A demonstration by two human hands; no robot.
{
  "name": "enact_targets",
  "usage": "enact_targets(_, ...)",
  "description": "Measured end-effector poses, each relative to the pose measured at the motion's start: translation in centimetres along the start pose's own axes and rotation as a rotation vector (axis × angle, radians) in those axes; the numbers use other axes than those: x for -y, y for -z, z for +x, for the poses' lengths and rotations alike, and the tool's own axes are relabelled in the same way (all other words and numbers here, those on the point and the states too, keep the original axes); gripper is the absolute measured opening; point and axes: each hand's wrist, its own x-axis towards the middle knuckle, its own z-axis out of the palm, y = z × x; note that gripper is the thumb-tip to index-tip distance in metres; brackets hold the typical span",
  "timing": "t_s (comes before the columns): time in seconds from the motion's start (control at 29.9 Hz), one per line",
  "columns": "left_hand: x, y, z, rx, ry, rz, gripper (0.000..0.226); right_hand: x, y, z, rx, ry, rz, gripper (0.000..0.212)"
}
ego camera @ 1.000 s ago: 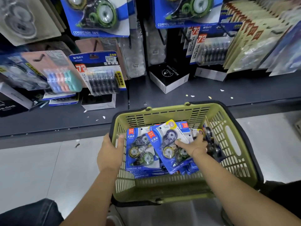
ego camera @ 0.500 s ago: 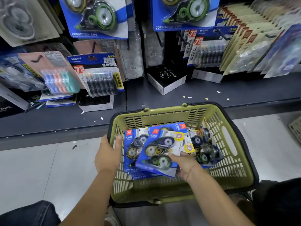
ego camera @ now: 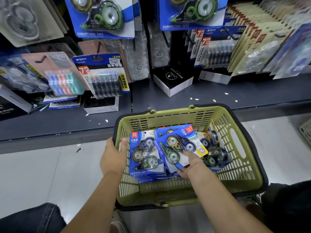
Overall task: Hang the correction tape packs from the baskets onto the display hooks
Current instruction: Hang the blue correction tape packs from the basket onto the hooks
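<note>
My right hand [ego camera: 190, 163] is the one doing the work. It pinches the near edge of a correction tape pack [ego camera: 178, 148], with one finger lying on the card face and the others tucked under it. The pack is tipped up above the rest of the pile inside the green basket [ego camera: 244, 165]. My left hand [ego camera: 112, 157] grips the basket's left rim, thumb hooked inside the wall, and steadies it.

What matters next is how this pack lies. It sits askew, long axis running roughly across me. The "CORRECTION TAPE" foot is toward my left and the red-label corner is toward the far right. I cannot make out the hang hole from here, but I judge it to be at that right-hand end.

The matching hanging packs [ego camera: 101, 15] are ahead and well above the basket, beyond the dark shelf [ego camera: 202, 98], with a second column [ego camera: 193, 12] further right. Their hooks are cut off at the top of my view.

So I expect to lift forward and up and turn the card about a quarter so its header leads. The right column sits more in line with my right arm. A second pack [ego camera: 145, 153] lies flat just beside my left hand, header end away from me.
</note>
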Motion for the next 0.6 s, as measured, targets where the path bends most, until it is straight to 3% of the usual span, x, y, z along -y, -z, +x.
enact_targets(0.1,0.0,0.0,0.1,0.007,0.002,-0.001,0.046,0.8,-0.8,-0.2,-0.01,-0.04,0.072,0.023)
enact_targets(0.2,0.0,0.0,0.0,0.004,0.002,0.005,0.048,1.6,-1.4,-0.3,-0.03,-0.081,0.091,0.04)
enact_targets(0.3,-0.1,0.0,-0.1,0.006,0.003,-0.001,0.038,1.7,-2.1,0.0,0.012,-0.066,0.126,0.034)
enact_targets(0.43,-0.2,0.1,-0.1,0.012,0.004,0.0,0.038,1.3,-0.8,1.4,-0.079,0.059,0.031,0.054)
enact_targets(0.5,-0.2,0.0,0.0,0.017,0.003,-0.001,0.037,1.5,-0.1,1.9,-0.113,0.164,-0.09,0.051)
enact_targets(0.6,-0.1,0.1,0.1,0.035,0.013,-0.01,0.038,2.3,-0.6,2.0,-0.106,0.209,0.023,0.065)
